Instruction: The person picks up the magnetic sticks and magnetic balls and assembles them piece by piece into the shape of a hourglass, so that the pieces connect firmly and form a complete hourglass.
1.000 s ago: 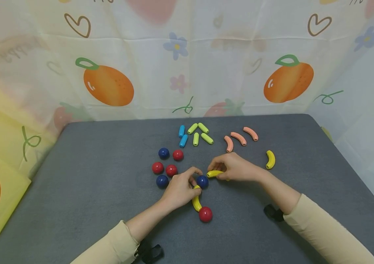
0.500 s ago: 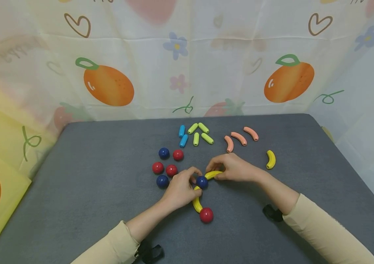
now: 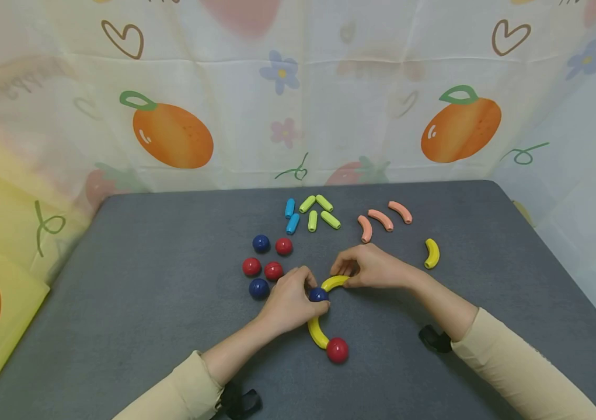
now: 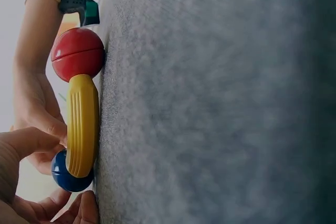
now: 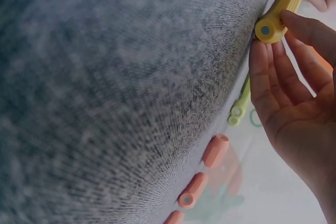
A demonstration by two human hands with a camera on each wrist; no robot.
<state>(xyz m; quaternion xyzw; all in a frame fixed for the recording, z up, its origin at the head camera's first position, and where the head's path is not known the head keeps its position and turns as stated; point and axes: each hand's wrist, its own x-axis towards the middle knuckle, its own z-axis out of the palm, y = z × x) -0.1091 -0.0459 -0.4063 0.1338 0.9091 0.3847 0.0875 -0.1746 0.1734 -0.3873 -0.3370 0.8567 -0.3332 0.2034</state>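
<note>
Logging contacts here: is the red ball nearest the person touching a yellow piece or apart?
Touching: in the left wrist view, the red ball meets one end of the curved yellow piece with no visible gap.

A glossy blue ball (image 3: 319, 294) sits between the thumb and fingers of my left hand (image 3: 289, 300). Below that thumb, a grooved yellow arc (image 3: 317, 333) bows leftward, its near end touching a seamed red ball (image 3: 337, 350). A second yellow arc (image 3: 334, 282) bridges from the blue ball to my right hand (image 3: 373, 266), which pinches its other end.
</note>
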